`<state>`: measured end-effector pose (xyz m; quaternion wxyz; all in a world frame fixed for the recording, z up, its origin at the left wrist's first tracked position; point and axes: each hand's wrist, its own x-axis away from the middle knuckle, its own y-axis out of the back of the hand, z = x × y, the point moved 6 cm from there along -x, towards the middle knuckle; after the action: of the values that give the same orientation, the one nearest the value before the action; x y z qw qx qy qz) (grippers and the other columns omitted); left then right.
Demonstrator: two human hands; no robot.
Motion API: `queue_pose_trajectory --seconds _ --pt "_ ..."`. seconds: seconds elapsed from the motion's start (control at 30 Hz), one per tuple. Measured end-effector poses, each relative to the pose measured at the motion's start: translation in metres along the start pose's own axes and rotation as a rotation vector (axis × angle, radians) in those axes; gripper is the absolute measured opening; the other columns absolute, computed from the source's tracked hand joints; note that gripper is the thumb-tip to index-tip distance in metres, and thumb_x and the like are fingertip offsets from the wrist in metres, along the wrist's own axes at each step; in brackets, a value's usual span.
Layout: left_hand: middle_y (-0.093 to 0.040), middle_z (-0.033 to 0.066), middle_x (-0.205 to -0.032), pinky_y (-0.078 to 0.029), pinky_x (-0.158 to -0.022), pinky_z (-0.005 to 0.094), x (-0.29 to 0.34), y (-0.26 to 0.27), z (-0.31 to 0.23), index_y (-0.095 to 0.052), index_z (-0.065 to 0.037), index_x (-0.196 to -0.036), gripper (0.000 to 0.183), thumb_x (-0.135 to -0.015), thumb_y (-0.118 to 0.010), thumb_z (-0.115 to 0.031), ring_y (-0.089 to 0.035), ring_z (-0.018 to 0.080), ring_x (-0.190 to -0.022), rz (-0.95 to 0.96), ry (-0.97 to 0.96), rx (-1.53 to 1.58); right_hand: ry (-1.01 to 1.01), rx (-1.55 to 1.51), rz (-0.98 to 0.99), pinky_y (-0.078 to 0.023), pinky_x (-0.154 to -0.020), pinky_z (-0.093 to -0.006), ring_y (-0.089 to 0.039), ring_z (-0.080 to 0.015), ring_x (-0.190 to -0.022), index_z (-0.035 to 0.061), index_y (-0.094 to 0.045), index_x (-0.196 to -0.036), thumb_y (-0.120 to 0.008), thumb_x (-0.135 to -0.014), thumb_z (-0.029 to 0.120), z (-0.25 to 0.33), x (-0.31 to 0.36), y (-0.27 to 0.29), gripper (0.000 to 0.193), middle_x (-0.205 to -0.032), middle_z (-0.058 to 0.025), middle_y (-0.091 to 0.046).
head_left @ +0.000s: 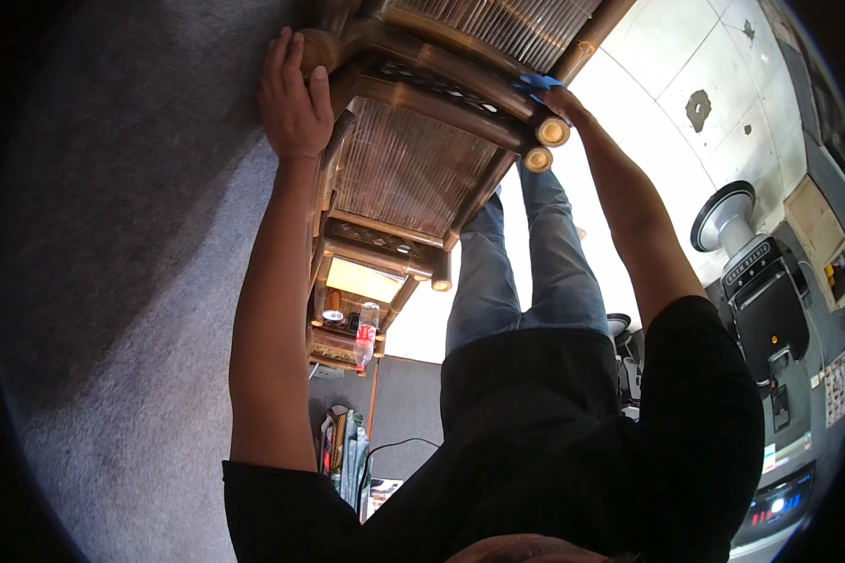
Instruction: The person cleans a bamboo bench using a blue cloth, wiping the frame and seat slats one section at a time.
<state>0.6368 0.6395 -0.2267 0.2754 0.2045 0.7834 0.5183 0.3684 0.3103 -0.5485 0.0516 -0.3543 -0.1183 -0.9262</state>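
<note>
My left hand rests with stretched fingers against the upper back corner of a dark brown bamboo bench, beside a round pole end. The thumb stands apart from the other fingers. At the bench's front edge, my right hand presses a blue cloth on the bamboo armrest poles, close to their pale cut ends. Most of that hand's fingers are hidden behind the cloth and the pole. The seat slats run in thin strips between thicker poles.
A plastic bottle with a red label stands farther along the bamboo furniture, near a yellow sheet. A grey wall runs along the left. Barber chairs stand at right on white tiles. Rolled items lean below.
</note>
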Motion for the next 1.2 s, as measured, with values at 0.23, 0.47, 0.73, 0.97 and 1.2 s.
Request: queue_pose_trajectory --seconds 0.23,0.47,0.73,0.97,1.2 --pt "-0.049 0.018 -0.15 -0.039 -0.112 0.0502 0.006 -0.001 0.005 -0.049 -0.003 -0.145 0.047 -0.109 -0.041 -0.033 -0.047 0.0389 -0.137 0.031 0.038 -0.013 -0.38 0.332 -0.246 -0.052 -0.091 -0.0491 -0.068 -0.0444 -0.107 0.0027 -0.064 -0.127 -0.059 -0.096 0.048 -0.019 0.077 0.01 0.055 -0.11 -0.03 -0.07" --pt "-0.048 0.0171 -0.15 -0.039 -0.112 0.0503 0.0 -0.004 -0.001 -0.049 -0.004 -0.145 0.046 -0.109 -0.041 -0.031 -0.047 0.0383 -0.137 0.015 0.047 0.027 -0.838 -0.703 -0.656 -0.053 -0.094 -0.0411 -0.066 -0.0269 -0.112 0.005 -0.063 -0.13 -0.054 -0.101 0.045 -0.067 0.198 0.03 0.05 -0.124 -0.0108 -0.068" --pt "-0.05 0.0143 -0.15 -0.042 -0.111 0.0492 0.005 -0.004 0.001 -0.051 -0.006 -0.145 0.045 -0.109 -0.041 -0.033 -0.049 0.0365 -0.136 -0.008 0.043 0.026 -0.6 -1.36 -0.237 -0.053 -0.098 -0.0456 -0.066 -0.0282 -0.11 0.0062 -0.055 -0.129 -0.047 -0.105 0.031 -0.064 0.086 -0.021 0.036 -0.121 -0.0131 -0.066" --pt "-0.049 0.0136 -0.151 -0.043 -0.109 0.0489 0.011 0.003 0.007 -0.051 -0.008 -0.144 0.045 -0.109 -0.042 -0.034 -0.049 0.0355 -0.137 0.01 0.05 -0.034 -0.61 -1.257 -0.221 -0.055 -0.097 -0.043 -0.068 -0.0291 -0.108 0.004 -0.054 -0.131 -0.048 -0.105 0.032 -0.035 0.124 -0.028 0.039 -0.122 -0.0154 -0.067" --pt "-0.049 0.0146 -0.151 -0.04 -0.112 0.0497 0.009 0.003 0.005 -0.051 -0.005 -0.144 0.047 -0.109 -0.042 -0.035 -0.048 0.0365 -0.137 0.006 0.06 -0.001 -0.573 -1.0 -0.415 -0.043 -0.11 -0.0388 -0.057 -0.0284 -0.125 -0.0018 -0.045 -0.146 -0.053 -0.101 0.058 -0.006 0.189 -0.026 0.075 -0.137 -0.0134 -0.059"
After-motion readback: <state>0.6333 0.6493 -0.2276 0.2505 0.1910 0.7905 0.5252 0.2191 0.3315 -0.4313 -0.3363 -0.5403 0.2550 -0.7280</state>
